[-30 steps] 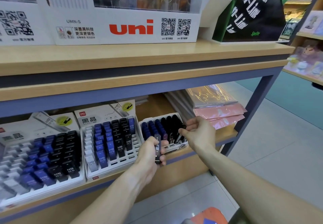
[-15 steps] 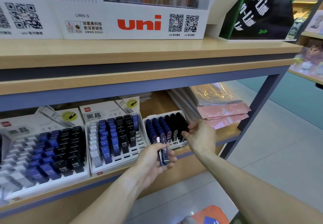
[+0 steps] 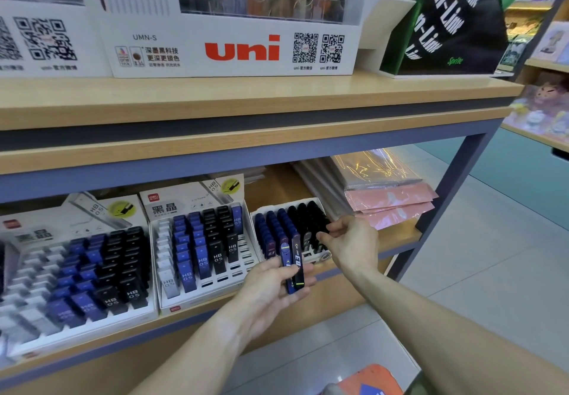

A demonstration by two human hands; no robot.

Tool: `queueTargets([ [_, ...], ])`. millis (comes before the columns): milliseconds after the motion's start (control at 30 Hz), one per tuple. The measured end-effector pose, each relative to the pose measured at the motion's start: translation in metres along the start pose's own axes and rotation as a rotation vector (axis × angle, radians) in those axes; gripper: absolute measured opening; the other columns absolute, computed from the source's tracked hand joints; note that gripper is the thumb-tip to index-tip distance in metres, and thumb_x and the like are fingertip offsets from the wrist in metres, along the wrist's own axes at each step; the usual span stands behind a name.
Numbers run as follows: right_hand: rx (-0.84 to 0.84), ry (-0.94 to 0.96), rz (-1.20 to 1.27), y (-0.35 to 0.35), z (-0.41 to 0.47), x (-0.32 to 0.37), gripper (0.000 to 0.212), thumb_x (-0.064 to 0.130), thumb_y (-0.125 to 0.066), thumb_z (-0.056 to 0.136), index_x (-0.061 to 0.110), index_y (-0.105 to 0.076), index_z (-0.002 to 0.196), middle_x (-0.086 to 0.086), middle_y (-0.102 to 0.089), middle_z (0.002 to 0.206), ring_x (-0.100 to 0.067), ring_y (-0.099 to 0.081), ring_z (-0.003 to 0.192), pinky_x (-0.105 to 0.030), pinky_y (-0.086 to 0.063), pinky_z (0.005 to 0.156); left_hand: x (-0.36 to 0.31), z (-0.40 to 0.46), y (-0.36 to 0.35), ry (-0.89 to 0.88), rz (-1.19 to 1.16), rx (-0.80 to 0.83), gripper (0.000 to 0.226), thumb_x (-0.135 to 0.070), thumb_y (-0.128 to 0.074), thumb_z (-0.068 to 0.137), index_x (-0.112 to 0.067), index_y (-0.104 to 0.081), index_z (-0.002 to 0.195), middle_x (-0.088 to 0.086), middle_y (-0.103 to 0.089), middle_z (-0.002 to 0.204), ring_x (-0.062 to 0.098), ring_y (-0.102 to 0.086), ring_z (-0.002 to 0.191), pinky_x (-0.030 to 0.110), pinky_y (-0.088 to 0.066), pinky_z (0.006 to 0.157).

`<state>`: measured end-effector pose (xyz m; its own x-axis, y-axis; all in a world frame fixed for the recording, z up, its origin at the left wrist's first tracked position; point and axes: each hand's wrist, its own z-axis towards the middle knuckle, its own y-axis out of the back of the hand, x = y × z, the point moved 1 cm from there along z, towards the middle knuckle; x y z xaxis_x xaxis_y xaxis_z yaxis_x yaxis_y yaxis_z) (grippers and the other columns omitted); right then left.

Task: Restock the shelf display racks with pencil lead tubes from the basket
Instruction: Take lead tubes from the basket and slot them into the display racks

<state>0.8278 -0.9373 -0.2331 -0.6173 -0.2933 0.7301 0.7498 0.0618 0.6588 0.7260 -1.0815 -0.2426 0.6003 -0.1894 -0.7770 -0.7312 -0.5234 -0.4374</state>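
i hold two pencil lead tubes upright in my left hand, fingers curled round them, just in front of the small rack at the right end of the lower shelf. my right hand hangs at that rack's right front corner with the fingers loosely bent and nothing in them that i can see; i judge it is about to take a tube from the left and slot it in. this small rack looks nearly full: dark blue tubes fill its left rows and black ones its right rows, and the only gaps i can make out are a few white slots along the front right edge, partly hidden by my hand. the middle rack has blue and black tubes in its centre, but its front row of slots is bare and its left columns hold pale tubes only. the big rack on the left is well filled, though blurred at the edge. the basket shows only as an orange corner at the bottom, so i cannot tell how many tubes are left in it. my guess is that the work is well along, with these two tubes and the remaining front slots to go.
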Motion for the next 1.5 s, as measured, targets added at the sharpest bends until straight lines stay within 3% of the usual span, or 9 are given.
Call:
queueTargets([
  [367, 0.046, 0.079, 0.005, 0.003, 0.001, -0.002, 0.015, 0.031, -0.087, 0.076, 0.026, -0.074, 0.08, 0.014, -0.07, 0.073, -0.007, -0.066, 0.074, -0.026, -0.052, 0.073, 0.001, 0.0, 0.008, 0.003, 0.009, -0.034, 0.026, 0.001, -0.053, 0.102, -0.002, -0.059, 0.127, 0.017, -0.077, 0.106, 0.032, -0.075, 0.099, 0.039, -0.061, 0.083],
  [600, 0.046, 0.027, -0.004, -0.001, 0.001, 0.0, 0.014, 0.031, -0.086, 0.077, 0.025, -0.074, 0.082, 0.011, -0.07, 0.074, -0.015, -0.071, 0.08, -0.031, -0.056, 0.078, 0.002, 0.0, 0.007, -0.003, -0.003, -0.015, 0.025, 0.001, -0.055, 0.101, 0.0, -0.06, 0.126, 0.017, -0.077, 0.107, 0.033, -0.075, 0.1, 0.038, -0.061, 0.084],
  [800, 0.008, 0.063, -0.061, 0.008, -0.009, 0.013, 0.025, 0.038, -0.08, 0.08, 0.026, -0.062, 0.091, 0.012, -0.067, 0.071, -0.015, -0.067, 0.076, -0.034, -0.054, 0.074, 0.0, -0.002, 0.005, -0.019, -0.019, 0.014, 0.023, -0.001, -0.054, 0.102, 0.003, -0.063, 0.123, 0.018, -0.076, 0.108, 0.034, -0.075, 0.1, 0.032, -0.064, 0.075],
  [900, 0.197, 0.009, 0.165, 0.009, -0.02, 0.018, 0.024, 0.041, -0.082, 0.077, 0.03, -0.066, 0.09, 0.008, -0.073, 0.075, -0.011, -0.072, 0.073, -0.036, -0.059, 0.071, 0.001, -0.001, 0.005, -0.024, -0.005, 0.03, 0.023, -0.001, -0.056, 0.101, 0.001, -0.065, 0.123, 0.017, -0.076, 0.108, 0.033, -0.075, 0.1, 0.028, -0.063, 0.071],
  [1000, 0.471, -0.022, 0.32, 0.009, -0.028, 0.021, 0.029, 0.026, -0.086, 0.08, 0.027, -0.071, 0.105, 0.002, -0.075, 0.086, -0.011, -0.072, 0.068, -0.025, -0.057, 0.062, 0.003, 0.001, 0.005, -0.016, 0.02, 0.042, 0.025, -0.003, -0.06, 0.099, -0.004, -0.068, 0.122, 0.016, -0.076, 0.109, 0.031, -0.075, 0.101, 0.026, -0.061, 0.069],
  [1133, 0.459, 0.011, 0.34, 0.014, -0.023, 0.024, 0.018, 0.015, -0.087, 0.078, 0.022, -0.079, 0.093, -0.003, -0.074, 0.084, -0.011, -0.069, 0.072, -0.024, -0.057, 0.069, 0.005, 0.004, 0.004, -0.017, -0.009, 0.009, 0.021, -0.004, -0.058, 0.1, -0.004, -0.07, 0.119, 0.018, -0.076, 0.106, 0.033, -0.074, 0.103, 0.028, -0.061, 0.069],
  [1233, 0.366, 0.102, 0.4, 0.026, -0.019, 0.029, 0.017, 0.018, -0.088, 0.077, 0.025, -0.079, 0.09, 0.0, -0.073, 0.085, -0.006, -0.064, 0.073, -0.02, -0.053, 0.072, 0.005, 0.005, 0.004, -0.012, -0.002, -0.068, 0.019, -0.004, -0.051, 0.104, 0.0, -0.067, 0.113, 0.02, -0.077, 0.097, 0.033, -0.075, 0.087, 0.032, -0.06, 0.067],
  [1333, 0.358, 0.203, 0.482, 0.038, -0.024, 0.035, 0.017, 0.013, -0.088, 0.077, 0.022, -0.078, 0.088, 0.001, -0.075, 0.083, -0.01, -0.067, 0.074, -0.023, -0.055, 0.071, 0.002, 0.006, 0.002, 0.016, 0.004, -0.088, 0.021, -0.007, -0.049, 0.101, 0.002, -0.067, 0.108, 0.01, -0.064, 0.07, 0.022, -0.056, 0.058, 0.029, -0.042, 0.051],
  [1500, 0.469, 0.358, 0.426, 0.038, -0.038, 0.034, 0.02, -0.001, -0.085, 0.076, 0.014, -0.078, 0.086, 0.003, -0.075, 0.091, -0.013, -0.073, 0.08, -0.02, -0.055, 0.076, -0.013, 0.006, -0.004, -0.028, -0.099, 0.07, 0.018, -0.028, -0.057, 0.1, -0.011, -0.058, 0.094, -0.001, -0.038, 0.062, 0.012, -0.03, 0.05, 0.026, -0.019, 0.049],
])
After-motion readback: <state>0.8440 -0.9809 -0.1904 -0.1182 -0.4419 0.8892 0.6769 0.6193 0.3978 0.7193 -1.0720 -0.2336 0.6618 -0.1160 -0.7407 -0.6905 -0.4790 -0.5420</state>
